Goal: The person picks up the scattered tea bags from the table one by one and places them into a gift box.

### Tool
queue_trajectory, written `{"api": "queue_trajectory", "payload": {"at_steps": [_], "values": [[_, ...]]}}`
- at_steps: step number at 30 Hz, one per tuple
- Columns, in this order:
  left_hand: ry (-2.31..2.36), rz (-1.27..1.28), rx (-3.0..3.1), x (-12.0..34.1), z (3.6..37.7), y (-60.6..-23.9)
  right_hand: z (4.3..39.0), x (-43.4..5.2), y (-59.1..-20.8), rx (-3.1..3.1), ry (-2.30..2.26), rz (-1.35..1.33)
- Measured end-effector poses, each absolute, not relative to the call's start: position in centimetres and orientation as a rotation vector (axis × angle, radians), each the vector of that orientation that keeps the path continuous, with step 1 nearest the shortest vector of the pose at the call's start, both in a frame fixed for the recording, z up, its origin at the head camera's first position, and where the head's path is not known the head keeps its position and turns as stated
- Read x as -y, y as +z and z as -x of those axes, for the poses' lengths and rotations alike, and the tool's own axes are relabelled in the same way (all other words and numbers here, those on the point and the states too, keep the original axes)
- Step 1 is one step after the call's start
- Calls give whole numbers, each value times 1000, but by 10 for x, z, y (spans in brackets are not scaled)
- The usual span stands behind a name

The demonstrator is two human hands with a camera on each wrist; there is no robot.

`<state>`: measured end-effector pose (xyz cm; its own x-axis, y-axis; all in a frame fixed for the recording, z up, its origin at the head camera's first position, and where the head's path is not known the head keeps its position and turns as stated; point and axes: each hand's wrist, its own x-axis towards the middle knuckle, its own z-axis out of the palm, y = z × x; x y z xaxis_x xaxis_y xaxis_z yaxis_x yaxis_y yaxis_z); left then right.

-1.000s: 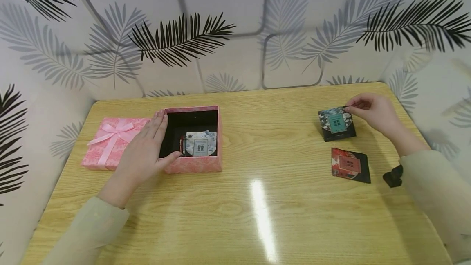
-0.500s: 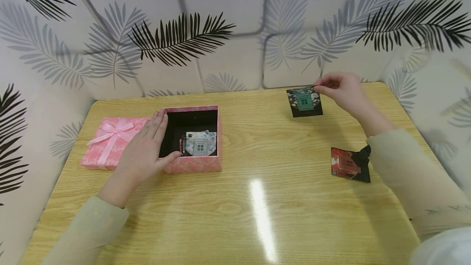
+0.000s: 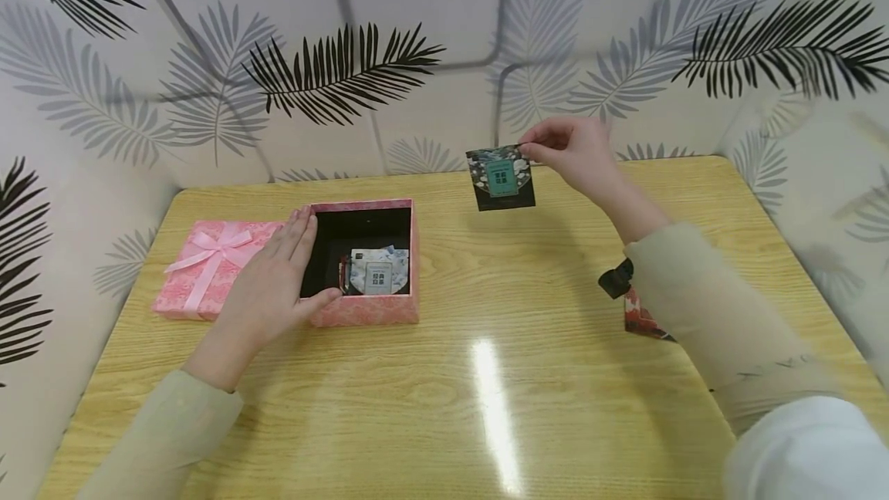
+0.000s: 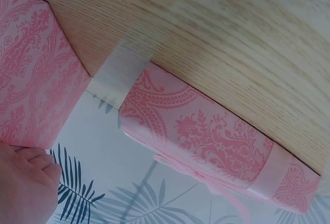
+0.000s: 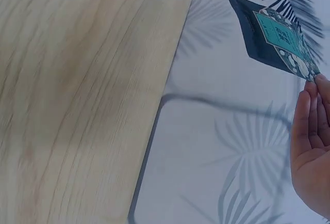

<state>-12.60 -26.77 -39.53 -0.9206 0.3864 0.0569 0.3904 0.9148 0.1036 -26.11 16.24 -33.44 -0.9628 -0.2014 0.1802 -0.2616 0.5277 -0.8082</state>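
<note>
Teal-labelled black packet point(image 3: 501, 177) pinched by right hand point(image 3: 576, 149), up in the air, upper middle of frame
left hand point(image 3: 274, 284) flat, fingers straight, resting against pink box point(image 3: 389, 313) on the desk point(image 3: 486, 407); lid point(image 3: 208, 265) just left

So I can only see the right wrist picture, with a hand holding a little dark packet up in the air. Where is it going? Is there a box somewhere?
Observer: Yes, an open pink box sits on the table, to the left of the dark packet.
Operator: Is anything in the box?
Observer: A pale packet lies inside, with something reddish beside it that I can't make out.
Operator: What's the other hand doing?
Observer: The left hand rests flat on the box's left edge, thumb on the front wall.
Operator: Does the box have a lid?
Observer: A pink lid with a bow lies just left of the box.
</note>
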Motion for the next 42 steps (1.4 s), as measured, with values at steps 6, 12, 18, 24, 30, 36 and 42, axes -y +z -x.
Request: {"api": "queue_trajectory", "payload": {"at_steps": [6, 12, 18, 24, 30, 36, 42], "values": [[-179, 625, 3028, 268, 126, -396, 262, -133, -331, 2639, 1508, -477], [-185, 625, 3023, 267, 125, -395, 260, -105, -324, 2615, 1598, -519], [-172, 618, 3032, 267, 126, -395, 255, -78, -320, 2590, 1661, -620], [-173, 614, 3029, 267, 126, -395, 250, -53, -324, 2575, 1725, -680], [-180, 615, 3025, 268, 127, -395, 242, -34, -331, 2576, 1826, -726], [-186, 610, 3032, 268, 127, -395, 235, -21, -343, 2590, 1882, -780], [-206, 624, 3009, 269, 127, -396, 228, -13, -357, 2660, 1824, -811]]}}
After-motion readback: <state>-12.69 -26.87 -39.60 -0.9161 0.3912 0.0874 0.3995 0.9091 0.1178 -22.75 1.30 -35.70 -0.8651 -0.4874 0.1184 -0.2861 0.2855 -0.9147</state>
